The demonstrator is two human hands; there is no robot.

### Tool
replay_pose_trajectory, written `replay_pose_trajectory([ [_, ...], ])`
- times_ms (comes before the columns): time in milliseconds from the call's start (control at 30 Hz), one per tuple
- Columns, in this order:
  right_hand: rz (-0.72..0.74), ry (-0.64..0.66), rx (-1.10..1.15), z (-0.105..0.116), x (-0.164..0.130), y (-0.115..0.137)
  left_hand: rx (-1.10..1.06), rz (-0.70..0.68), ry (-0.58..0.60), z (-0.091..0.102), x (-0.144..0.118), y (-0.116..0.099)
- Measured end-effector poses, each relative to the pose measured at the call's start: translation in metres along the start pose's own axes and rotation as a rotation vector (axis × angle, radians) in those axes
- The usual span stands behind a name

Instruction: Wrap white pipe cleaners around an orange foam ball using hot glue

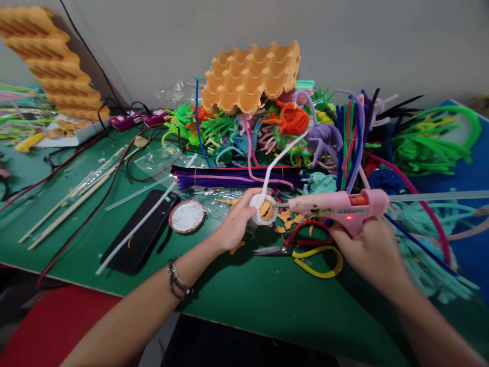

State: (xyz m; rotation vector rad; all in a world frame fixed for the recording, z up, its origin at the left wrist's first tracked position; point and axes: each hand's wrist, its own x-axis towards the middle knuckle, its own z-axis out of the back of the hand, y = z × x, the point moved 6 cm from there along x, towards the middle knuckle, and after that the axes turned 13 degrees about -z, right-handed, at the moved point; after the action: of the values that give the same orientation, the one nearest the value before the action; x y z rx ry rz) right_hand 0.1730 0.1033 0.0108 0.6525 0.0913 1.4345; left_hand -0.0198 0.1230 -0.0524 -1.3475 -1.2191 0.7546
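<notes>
My left hand is closed around a small round piece wound with white pipe cleaner, its middle showing orange egg-carton material. A free end of the white pipe cleaner sticks up and bends to the right. My right hand grips a pink hot glue gun by its handle, with a small red light lit. The gun's metal nozzle points left and reaches the edge of the round piece; whether it touches I cannot tell. Scissors with red and yellow handles lie just below.
Orange egg cartons stand at the back, above heaps of coloured pipe cleaners. A black phone, a round white lid and wooden sticks lie on the left. Red and black cables cross the green table. Orange scraps lie near the scissors.
</notes>
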Motion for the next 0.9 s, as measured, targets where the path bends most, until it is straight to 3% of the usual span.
replay_pose_trajectory([
  [433, 0.003, -0.021, -0.002, -0.0023, -0.0015, -0.0001, -0.104, 0.005, 0.020, 0.0009, 0.0010, 0.0074],
  [900, 0.045, 0.069, 0.020, -0.0037, 0.0006, 0.0051, -0.100, -0.004, -0.006, 0.0037, 0.0010, 0.0082],
])
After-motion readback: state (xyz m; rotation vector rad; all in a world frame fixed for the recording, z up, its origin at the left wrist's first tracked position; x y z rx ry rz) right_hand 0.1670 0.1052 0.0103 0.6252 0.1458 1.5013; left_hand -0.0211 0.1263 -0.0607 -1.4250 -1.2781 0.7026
